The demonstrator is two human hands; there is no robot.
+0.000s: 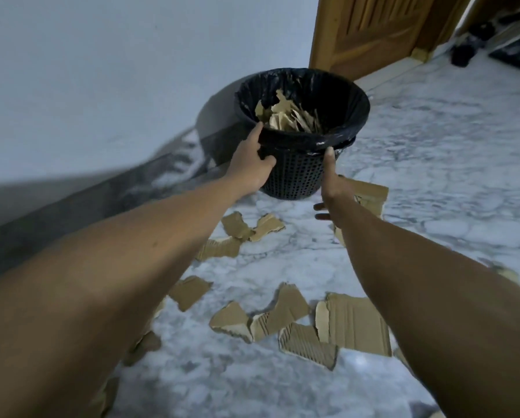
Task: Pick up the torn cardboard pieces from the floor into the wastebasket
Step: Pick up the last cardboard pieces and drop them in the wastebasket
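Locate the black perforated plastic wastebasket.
Head view, upper centre: black perforated plastic wastebasket between the left hand and right hand, before the wooden door; torn brown cardboard pieces lie nearer the camera.

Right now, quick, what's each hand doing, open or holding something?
Left hand: grips the wastebasket at its rim.
Right hand: open, thumb touching the wastebasket, holding nothing.

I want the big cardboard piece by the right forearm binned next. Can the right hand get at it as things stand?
Probably not yet: the right hand is up at the wastebasket, thumb against its side. Once freed, likely yes; the cardboard piece lies in the open beside that arm.
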